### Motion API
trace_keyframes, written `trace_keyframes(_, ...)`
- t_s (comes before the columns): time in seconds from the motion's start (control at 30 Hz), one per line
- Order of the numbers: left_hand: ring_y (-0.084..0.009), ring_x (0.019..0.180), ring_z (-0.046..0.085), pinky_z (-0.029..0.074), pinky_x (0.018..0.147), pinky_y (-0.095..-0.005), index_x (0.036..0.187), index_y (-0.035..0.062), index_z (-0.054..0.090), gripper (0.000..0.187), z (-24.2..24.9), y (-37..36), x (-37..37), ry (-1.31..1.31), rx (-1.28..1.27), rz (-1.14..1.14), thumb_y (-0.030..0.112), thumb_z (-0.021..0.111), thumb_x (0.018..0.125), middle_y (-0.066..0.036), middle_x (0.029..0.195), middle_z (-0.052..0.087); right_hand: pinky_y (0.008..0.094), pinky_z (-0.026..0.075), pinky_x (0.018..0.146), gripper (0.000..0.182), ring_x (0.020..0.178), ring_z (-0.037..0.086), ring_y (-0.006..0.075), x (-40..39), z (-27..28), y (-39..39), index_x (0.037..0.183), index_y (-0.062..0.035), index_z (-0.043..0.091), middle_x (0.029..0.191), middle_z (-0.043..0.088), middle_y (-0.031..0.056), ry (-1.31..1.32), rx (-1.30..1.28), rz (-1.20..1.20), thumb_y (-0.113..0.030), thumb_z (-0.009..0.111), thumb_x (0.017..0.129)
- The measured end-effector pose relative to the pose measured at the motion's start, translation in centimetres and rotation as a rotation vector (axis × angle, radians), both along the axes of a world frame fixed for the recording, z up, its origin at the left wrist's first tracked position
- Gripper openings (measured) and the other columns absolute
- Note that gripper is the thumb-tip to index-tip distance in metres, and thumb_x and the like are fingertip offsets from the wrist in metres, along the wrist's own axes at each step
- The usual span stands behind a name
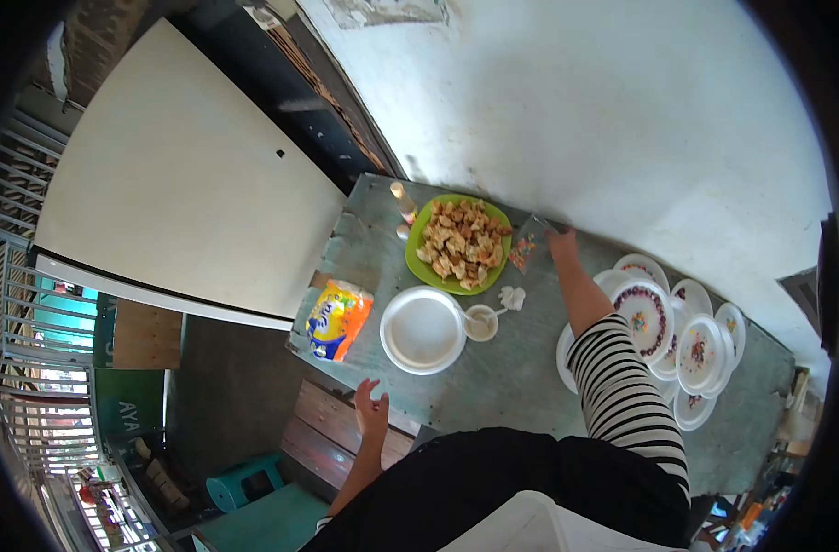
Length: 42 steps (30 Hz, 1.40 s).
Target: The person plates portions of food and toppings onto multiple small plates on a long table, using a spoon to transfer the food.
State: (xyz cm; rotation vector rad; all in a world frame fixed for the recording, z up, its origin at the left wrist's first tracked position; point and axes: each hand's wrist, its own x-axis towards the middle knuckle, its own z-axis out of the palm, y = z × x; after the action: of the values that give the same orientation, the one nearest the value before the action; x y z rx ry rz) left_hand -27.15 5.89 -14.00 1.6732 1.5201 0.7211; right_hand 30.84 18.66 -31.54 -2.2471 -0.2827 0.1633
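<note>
My right hand (561, 243) is at the wall side of the table, its fingers closed on the top of a clear plastic bag (524, 250) with small colourful pieces inside. My left hand (371, 407) hangs over the near table edge, fingers apart and holding nothing. Just beyond it lie a white foam plate (423, 330) and an orange and blue packet (337, 319). A green plate (430, 273) heaped with golden fried pieces (461, 241) stands left of the bag. Between the foam plate and my right arm is a small white cup (481, 323) with a spoon.
Several white plates (644, 317) with colourful bits overlap on the right of the table (520, 396). A bottle (403, 201) stands by the green plate, and crumpled white tissue (511, 297) lies near the cup. A wooden bench (323, 432) and teal stool (244, 482) are at lower left.
</note>
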Motion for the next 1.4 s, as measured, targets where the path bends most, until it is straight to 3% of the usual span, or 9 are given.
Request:
trace_keyframes(0.07,-0.0208,0.110,0.049,0.051,0.059,-0.0211,0.119,0.0047,0.054,0.039,0.3,-0.4,-0.5,0.064,0.050,-0.036,0.008,0.064,0.082,-0.014,0.132,0.041,0.0362,0.051,0.073,0.039,0.079,0.064,0.0313,-1.7,5.3,-1.7,0.101,-0.0037,0.064,0.088,0.067,0.0158,-0.047,-0.261,0.306,-0.025,0.072,0.068)
trace_keyframes(0.17,-0.0203,0.109,0.049,0.051,0.059,-0.0210,0.120,0.0045,0.053,0.040,0.7,-0.3,-1.0,-0.002,0.007,0.009,0.007,0.063,0.082,-0.014,0.131,0.042,0.0362,0.051,0.070,0.028,0.075,0.064,0.0302,-1.5,5.2,-1.9,0.090,-0.0046,0.068,0.082,0.067,0.0147,0.035,-0.072,0.347,-0.023,0.071,0.070)
trace_keyframes(0.4,-0.0210,0.101,0.053,0.049,0.062,-0.0251,0.116,0.0062,0.056,0.034,1.8,2.4,1.4,0.010,0.264,-0.107,0.007,0.062,0.083,-0.011,0.123,0.051,0.0315,0.047,0.061,0.017,0.066,0.062,0.0177,-2.1,18.2,-6.7,0.086,-0.0058,0.068,0.075,0.065,0.0095,-0.069,0.088,0.469,-0.019,0.070,0.075)
trace_keyframes(0.57,-0.0117,0.079,0.055,0.043,0.062,-0.0226,0.116,0.0057,0.057,0.029,8.7,7.5,10.8,-0.318,0.235,-0.191,0.009,0.058,0.087,-0.005,0.109,0.058,0.0296,0.045,0.057,0.004,0.057,0.055,0.0187,-8.5,32.6,-11.8,0.080,-0.0068,0.066,0.073,0.060,0.0072,-0.377,0.278,0.667,-0.010,0.065,0.079)
trace_keyframes(0.6,-0.0110,0.075,0.054,0.044,0.065,-0.0234,0.116,0.0056,0.056,0.029,11.3,8.0,12.7,-0.386,0.007,-0.226,0.009,0.058,0.087,-0.004,0.110,0.059,0.0296,0.045,0.057,0.004,0.057,0.055,0.0187,-10.2,34.5,-12.6,0.080,-0.0068,0.066,0.073,0.060,0.0072,-0.387,0.271,0.668,-0.010,0.065,0.079)
trace_keyframes(0.7,-0.0121,0.090,0.057,0.046,0.075,-0.0258,0.120,0.0078,0.055,0.033,15.9,9.0,17.2,-0.507,0.095,-0.557,0.014,0.060,0.088,-0.005,0.113,0.059,0.0288,0.043,0.054,0.005,0.055,0.052,0.0172,-15.3,38.6,-15.0,0.078,-0.0045,0.063,0.071,0.058,0.0072,-0.449,0.375,0.712,-0.009,0.066,0.079)
trace_keyframes(0.97,-0.0095,0.053,0.047,0.039,0.051,-0.0270,0.087,0.0024,0.067,0.024,25.1,10.2,12.6,-0.292,0.149,-0.845,0.026,0.068,0.082,-0.004,0.062,0.055,0.0273,0.041,0.052,0.008,0.055,0.051,0.0153,-28.2,42.3,-15.8,0.082,-0.0006,0.064,0.073,0.059,0.0080,-0.217,0.442,0.928,-0.008,0.067,0.079)
trace_keyframes(1.1,-0.0240,0.056,0.057,0.043,0.053,-0.0349,0.078,0.0053,0.064,0.024,24.7,12.9,7.1,-0.098,0.349,-0.970,0.029,0.065,0.083,-0.009,0.066,0.060,0.0275,0.043,0.053,0.008,0.055,0.053,0.0162,-33.4,42.1,-13.2,0.082,-0.0016,0.065,0.074,0.061,0.0074,-0.242,0.364,1.035,-0.009,0.067,0.079)
trace_keyframes(1.4,-0.0260,0.068,0.062,0.047,0.061,-0.0346,0.082,0.0069,0.068,0.021,19.3,18.9,-0.4,0.107,0.417,-1.093,0.028,0.064,0.082,-0.011,0.073,0.064,0.0320,0.047,0.054,0.004,0.058,0.060,0.0219,-41.1,35.4,-7.2,0.082,-0.0072,0.065,0.078,0.063,0.0080,-0.294,0.188,1.190,-0.009,0.064,0.078)
